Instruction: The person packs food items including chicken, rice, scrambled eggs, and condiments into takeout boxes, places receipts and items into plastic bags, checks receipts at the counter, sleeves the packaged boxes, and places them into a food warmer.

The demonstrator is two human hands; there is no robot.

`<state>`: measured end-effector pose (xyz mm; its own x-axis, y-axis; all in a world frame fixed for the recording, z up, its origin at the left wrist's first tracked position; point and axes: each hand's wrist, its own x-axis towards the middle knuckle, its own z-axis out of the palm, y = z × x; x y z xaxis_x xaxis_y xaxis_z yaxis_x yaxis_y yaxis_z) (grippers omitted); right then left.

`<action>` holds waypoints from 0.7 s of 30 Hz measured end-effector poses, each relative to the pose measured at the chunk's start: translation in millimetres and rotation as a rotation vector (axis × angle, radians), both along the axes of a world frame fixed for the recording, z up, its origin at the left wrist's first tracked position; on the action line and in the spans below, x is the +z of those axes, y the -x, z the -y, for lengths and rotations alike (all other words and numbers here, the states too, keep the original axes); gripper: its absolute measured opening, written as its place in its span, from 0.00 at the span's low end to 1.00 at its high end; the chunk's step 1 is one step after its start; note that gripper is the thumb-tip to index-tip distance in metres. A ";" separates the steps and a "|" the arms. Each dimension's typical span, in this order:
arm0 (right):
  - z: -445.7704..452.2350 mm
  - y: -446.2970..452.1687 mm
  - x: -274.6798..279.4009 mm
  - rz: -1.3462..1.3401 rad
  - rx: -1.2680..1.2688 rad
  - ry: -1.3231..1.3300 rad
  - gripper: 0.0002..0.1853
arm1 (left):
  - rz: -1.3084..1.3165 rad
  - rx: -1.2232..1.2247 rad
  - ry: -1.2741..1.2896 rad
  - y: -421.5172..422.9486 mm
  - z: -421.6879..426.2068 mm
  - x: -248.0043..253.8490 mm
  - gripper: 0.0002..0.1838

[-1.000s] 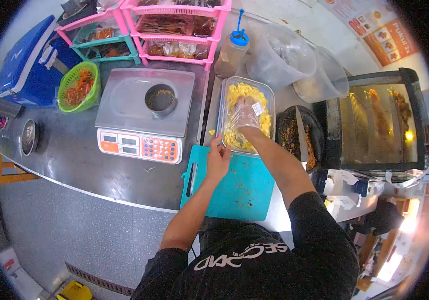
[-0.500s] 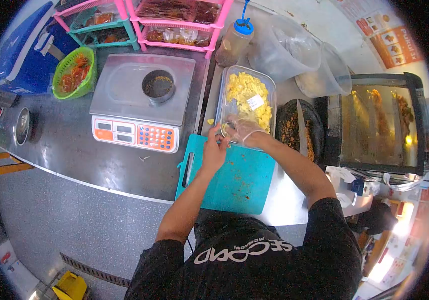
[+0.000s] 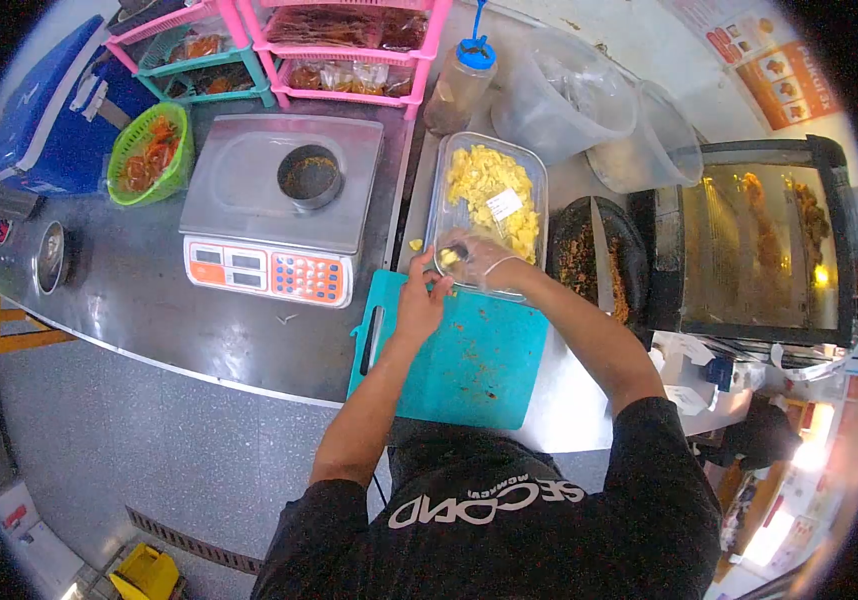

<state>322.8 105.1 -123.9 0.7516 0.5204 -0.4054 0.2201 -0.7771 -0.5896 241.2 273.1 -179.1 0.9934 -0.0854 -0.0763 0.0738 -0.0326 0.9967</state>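
A clear rectangular container (image 3: 435,208) holds yellow food pieces (image 3: 489,178) with a white label (image 3: 504,204) on them. My right hand (image 3: 483,262), in a clear plastic glove, is curled at the container's near end with yellow food at its fingers. My bare left hand (image 3: 423,302) is at the near left corner, its fingertips bent against the rim close to my right fingers; what they grip is too small to make out. A small yellow piece (image 3: 416,244) lies left of the container. Below my hands is a teal cutting board (image 3: 479,370) with brown crumbs.
Left stands a scale (image 3: 279,190) with a round metal ring (image 3: 310,177) on it. A green basket (image 3: 151,155) and stacked pink trays (image 3: 344,95) are behind. Right of the container, a knife (image 3: 604,255) lies across a black bowl (image 3: 574,250). Beyond is a glass display case (image 3: 764,250).
My right hand has drawn back from the middle of the yellow food to the near end, beside my left hand. The label and more of the food are now uncovered.
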 end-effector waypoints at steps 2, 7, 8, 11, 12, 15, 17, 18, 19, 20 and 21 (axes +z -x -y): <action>3.4 5.5 9.5 -0.236 -0.341 -0.153 0.27 | -0.003 -0.004 -0.036 -0.2 -2.1 4.3 0.29; 20.0 14.3 12.5 -0.450 -0.521 -0.457 0.21 | 0.020 0.025 -0.037 -0.4 1.2 3.0 0.30; 24.5 14.2 1.5 -0.478 -0.537 -0.496 0.20 | 0.018 0.025 -0.033 -0.3 0.9 3.2 0.30; 31.1 15.7 -19.9 -0.420 -0.516 -0.708 0.18 | -0.005 0.015 -0.034 -0.5 -0.1 7.2 0.30; 32.0 16.8 -22.7 -0.375 -0.498 -0.795 0.18 | -0.015 0.007 -0.037 -1.0 -0.4 9.7 0.30; 7.7 18.9 9.3 -0.307 -0.651 -0.262 0.21 | -0.056 0.000 -0.058 0.1 -0.6 17.5 0.29; 2.4 19.6 10.4 -0.155 -0.572 -0.149 0.23 | -0.081 -0.003 -0.066 0.4 -0.8 18.8 0.29; 1.0 19.1 10.7 -0.077 -0.532 -0.093 0.24 | -0.092 -0.004 -0.070 -0.2 -1.0 17.4 0.29; 1.7 19.1 3.7 -0.027 -0.526 -0.057 0.24 | -0.061 0.002 -0.052 -0.8 -0.6 12.7 0.29; 3.1 19.7 -8.4 0.022 -0.520 -0.019 0.25 | -0.031 0.009 -0.033 -1.0 0.2 6.8 0.30; 0.1 22.1 -5.8 0.068 -0.516 0.019 0.25 | -0.003 0.013 -0.015 0.2 0.4 6.3 0.30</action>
